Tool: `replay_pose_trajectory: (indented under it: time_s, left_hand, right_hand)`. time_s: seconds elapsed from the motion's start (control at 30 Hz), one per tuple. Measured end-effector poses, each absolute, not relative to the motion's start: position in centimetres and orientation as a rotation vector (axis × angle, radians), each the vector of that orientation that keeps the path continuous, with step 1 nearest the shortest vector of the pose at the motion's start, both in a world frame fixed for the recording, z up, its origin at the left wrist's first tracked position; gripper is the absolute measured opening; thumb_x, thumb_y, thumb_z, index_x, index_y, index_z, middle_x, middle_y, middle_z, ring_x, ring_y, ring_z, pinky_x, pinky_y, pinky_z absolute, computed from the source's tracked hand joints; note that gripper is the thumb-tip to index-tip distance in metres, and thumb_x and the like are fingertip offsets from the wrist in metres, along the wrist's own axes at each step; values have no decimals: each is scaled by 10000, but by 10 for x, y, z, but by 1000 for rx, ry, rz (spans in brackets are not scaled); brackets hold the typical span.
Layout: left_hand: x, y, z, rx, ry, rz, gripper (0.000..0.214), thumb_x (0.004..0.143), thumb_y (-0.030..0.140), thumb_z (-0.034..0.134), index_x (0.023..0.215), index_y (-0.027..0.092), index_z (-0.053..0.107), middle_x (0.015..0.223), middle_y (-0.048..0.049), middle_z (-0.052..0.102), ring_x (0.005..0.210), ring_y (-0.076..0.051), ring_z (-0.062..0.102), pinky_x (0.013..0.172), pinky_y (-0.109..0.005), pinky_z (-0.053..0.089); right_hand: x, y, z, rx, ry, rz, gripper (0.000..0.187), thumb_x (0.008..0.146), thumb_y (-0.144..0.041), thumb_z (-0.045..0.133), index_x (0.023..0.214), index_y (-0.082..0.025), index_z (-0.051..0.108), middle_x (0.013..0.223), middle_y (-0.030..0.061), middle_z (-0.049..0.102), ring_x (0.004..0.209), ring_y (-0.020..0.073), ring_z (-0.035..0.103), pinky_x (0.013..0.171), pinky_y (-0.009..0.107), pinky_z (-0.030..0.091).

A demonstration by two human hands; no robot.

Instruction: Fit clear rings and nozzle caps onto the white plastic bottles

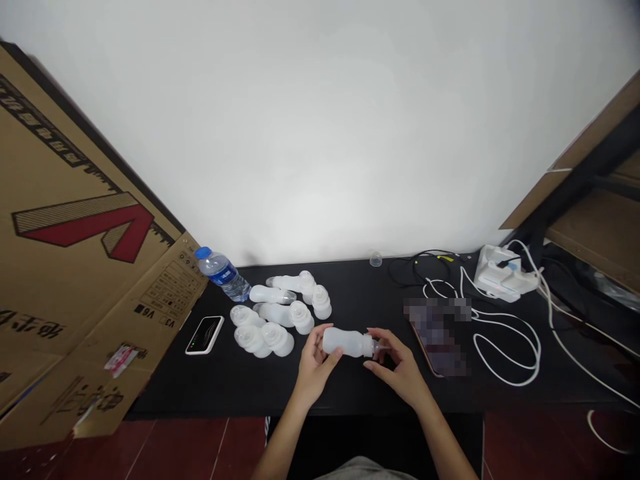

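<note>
A small translucent white bottle (345, 343) lies level above the front of the black table, its narrow clear tip pointing right. Wrapped round its base end is my left hand (319, 357), thumb along the near side. My right hand (399, 367) curls about the collar and clear tip at the other end, thumb below and index finger above; its other fingers are partly hidden. To the left is a group of several similar white bottles (277, 313), some standing and some lying down, with clear domed caps on those whose tops show.
A water bottle (223, 273) and a white device with a dark screen (205, 335) are at the left, beside a large cardboard box (100, 280). A clear cap (375, 259) sits near the wall. To the right are a blurred phone (435, 340), white cables (537, 347) and a white power strip (503, 273).
</note>
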State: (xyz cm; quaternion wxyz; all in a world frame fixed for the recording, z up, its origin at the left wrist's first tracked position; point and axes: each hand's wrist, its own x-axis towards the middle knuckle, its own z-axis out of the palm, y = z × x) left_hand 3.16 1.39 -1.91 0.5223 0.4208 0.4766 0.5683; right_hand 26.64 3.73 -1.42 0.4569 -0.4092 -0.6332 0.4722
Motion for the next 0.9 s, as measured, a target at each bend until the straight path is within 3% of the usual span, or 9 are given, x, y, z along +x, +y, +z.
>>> replay_pose_trajectory:
  time_s: [0.13,0.53,0.73,0.9]
  left_hand:
    - [31,14,-21,1024,1136,1358,579,866,484,883,1336,241,645,1222,-105,746,1138,-269,746,960,-360,615]
    - [31,10,-20,1138,1184,1416,555,833,428,912,1286,242,649,1225,-93,734,1139,-256,743,1006,-372,597]
    - [31,6,-15,1245,1215,1301,499,841,432,900,1235,235,666,1089,-56,737,1000,-229,748,892,-326,612]
    - [30,8,-18,1251,1234,1218,402,902,519,821,1132,203,725,1010,-58,763,931,-232,742,834,-319,615]
  right_hand:
    - [266,37,-13,-1037,-1601,1161,417,947,-441,830,1332,-299,753,1208,69,748,879,209,697,775,321,583]
    - [268,36,-14,-1097,-1644,1110,344,990,-492,773,1260,-279,782,1133,69,798,949,250,736,848,346,596]
    - [275,41,-24,-999,-1513,1258,496,953,-472,836,1405,-313,707,1329,99,768,1177,281,734,993,383,601]
    - [276,40,-26,-917,-1462,1352,690,813,-459,973,1424,-313,687,1325,117,786,1235,304,734,1066,431,584]
